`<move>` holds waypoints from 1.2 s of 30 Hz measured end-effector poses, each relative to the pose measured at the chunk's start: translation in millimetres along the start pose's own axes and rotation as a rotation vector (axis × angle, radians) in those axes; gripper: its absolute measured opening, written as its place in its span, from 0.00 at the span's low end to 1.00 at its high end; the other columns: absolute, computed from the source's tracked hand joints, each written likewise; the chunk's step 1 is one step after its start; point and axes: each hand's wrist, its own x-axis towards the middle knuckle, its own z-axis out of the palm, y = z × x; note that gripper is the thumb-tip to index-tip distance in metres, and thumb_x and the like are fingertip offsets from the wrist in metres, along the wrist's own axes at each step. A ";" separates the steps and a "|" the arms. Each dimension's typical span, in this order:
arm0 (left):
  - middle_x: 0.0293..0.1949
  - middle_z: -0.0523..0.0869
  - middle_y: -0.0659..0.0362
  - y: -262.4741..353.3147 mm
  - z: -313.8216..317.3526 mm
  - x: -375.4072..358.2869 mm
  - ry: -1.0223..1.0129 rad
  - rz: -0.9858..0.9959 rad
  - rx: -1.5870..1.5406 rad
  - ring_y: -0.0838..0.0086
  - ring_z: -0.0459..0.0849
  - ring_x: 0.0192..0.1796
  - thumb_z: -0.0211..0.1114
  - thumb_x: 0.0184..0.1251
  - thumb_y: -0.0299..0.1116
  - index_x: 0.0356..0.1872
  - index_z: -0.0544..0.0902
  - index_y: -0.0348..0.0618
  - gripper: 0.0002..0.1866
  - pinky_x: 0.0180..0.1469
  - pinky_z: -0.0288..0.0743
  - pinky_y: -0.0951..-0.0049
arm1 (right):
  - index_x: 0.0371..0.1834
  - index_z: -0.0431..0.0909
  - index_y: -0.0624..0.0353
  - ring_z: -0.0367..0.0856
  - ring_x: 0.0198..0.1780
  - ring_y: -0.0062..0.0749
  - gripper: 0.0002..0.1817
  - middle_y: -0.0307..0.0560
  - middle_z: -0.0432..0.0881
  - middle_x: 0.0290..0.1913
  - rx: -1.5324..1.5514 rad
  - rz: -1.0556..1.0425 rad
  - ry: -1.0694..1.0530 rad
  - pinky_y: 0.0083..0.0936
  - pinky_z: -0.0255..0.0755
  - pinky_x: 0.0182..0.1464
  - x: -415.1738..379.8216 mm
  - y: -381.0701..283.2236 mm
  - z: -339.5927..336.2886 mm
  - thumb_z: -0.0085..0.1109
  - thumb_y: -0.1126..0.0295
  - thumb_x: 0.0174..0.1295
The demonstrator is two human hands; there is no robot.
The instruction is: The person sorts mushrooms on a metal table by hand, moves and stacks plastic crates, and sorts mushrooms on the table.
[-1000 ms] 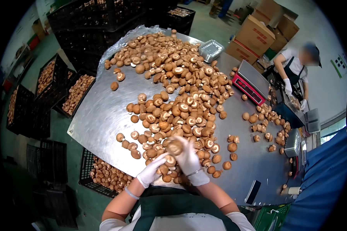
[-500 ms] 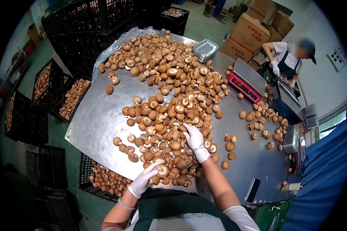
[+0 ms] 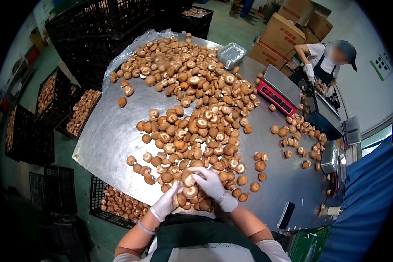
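A large heap of brown mushrooms (image 3: 205, 118) spreads over the metal table (image 3: 105, 139) and reaches its near edge. Both my hands wear white gloves and are close together there. My right hand (image 3: 208, 182) has its fingers closed around a mushroom (image 3: 188, 179) with a pale underside. Just to the left, my left hand (image 3: 165, 202) rests against mushrooms at the heap's edge; its fingers are curled, and what they hold, if anything, is hidden. Another mushroom, underside up (image 3: 190, 191), lies between the two hands.
A red scale (image 3: 276, 98) and clear plastic trays (image 3: 232, 55) stand on the table. A phone-like dark object (image 3: 286, 215) lies at the near right. Black crates of mushrooms (image 3: 84, 111) are at the left. A co-worker (image 3: 327, 63) stands at the back right, near cardboard boxes (image 3: 283, 38).
My right hand has moved down and left from the middle of the heap to beside my left hand and now grips a mushroom. My left hand has shifted slightly.
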 end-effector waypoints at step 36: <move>0.33 0.81 0.54 46.9 -52.2 7.0 0.840 0.867 1.492 0.59 0.78 0.38 0.67 0.53 0.30 0.36 0.84 0.41 0.09 0.43 0.73 0.63 | 0.63 0.65 0.62 0.76 0.53 0.37 0.30 0.53 0.72 0.58 0.832 -0.073 0.710 0.34 0.77 0.53 36.0 47.0 -166.8 0.56 0.54 0.63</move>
